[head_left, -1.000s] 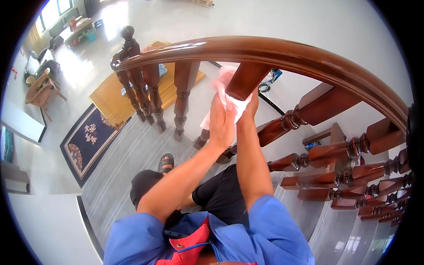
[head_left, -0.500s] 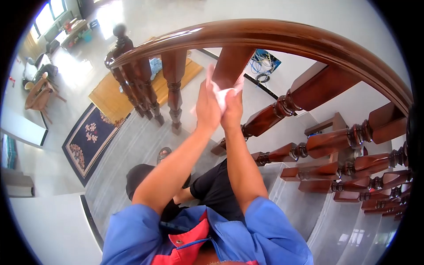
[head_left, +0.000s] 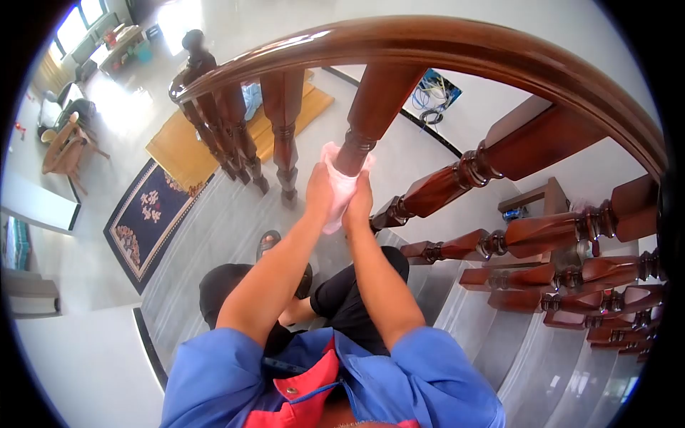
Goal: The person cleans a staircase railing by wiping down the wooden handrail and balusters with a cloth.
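Note:
A pink cloth [head_left: 341, 187] is wrapped around the narrow part of a dark wooden baluster [head_left: 378, 100], below its square block. My left hand [head_left: 319, 192] presses the cloth from the left side, fingers closed on it. On the other side my right hand [head_left: 360, 200] grips the same cloth. The far side of the baluster and some fingertips are hidden. Above both hands curves the glossy wooden handrail [head_left: 428, 39].
More balusters [head_left: 457, 182] stand on the right and left. Grey stair steps [head_left: 214, 235] lie below, with a dark patterned rug [head_left: 153, 214] and a yellow-brown board [head_left: 178, 146] at the left. Cables [head_left: 434, 96] hang from a wall opening beyond the railing.
Both hands and the pink cloth have moved down the baluster, from its square block to the turned narrow part. The handrail sits higher in view.

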Action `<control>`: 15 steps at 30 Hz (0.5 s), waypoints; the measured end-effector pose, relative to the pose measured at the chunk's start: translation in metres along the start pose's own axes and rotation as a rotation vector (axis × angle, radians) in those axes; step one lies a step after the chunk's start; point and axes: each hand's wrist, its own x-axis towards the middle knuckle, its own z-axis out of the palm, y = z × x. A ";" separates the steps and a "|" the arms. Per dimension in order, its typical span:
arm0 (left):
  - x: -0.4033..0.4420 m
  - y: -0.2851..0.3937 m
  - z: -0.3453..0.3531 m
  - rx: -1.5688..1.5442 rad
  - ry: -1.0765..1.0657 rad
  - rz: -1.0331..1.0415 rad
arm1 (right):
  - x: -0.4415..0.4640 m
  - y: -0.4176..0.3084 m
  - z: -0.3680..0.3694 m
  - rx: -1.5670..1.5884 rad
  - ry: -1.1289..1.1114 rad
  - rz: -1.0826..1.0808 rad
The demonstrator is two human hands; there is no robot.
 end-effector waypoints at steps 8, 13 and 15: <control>-0.014 -0.013 0.004 -0.134 0.095 0.005 | 0.014 -0.015 0.015 0.346 -0.157 0.204; 0.042 -0.062 -0.020 -0.143 -0.204 -0.112 | -0.022 0.024 0.013 0.039 0.085 -0.187; 0.043 -0.070 -0.019 -0.232 -0.165 -0.273 | -0.025 0.025 0.000 -0.028 0.057 -0.149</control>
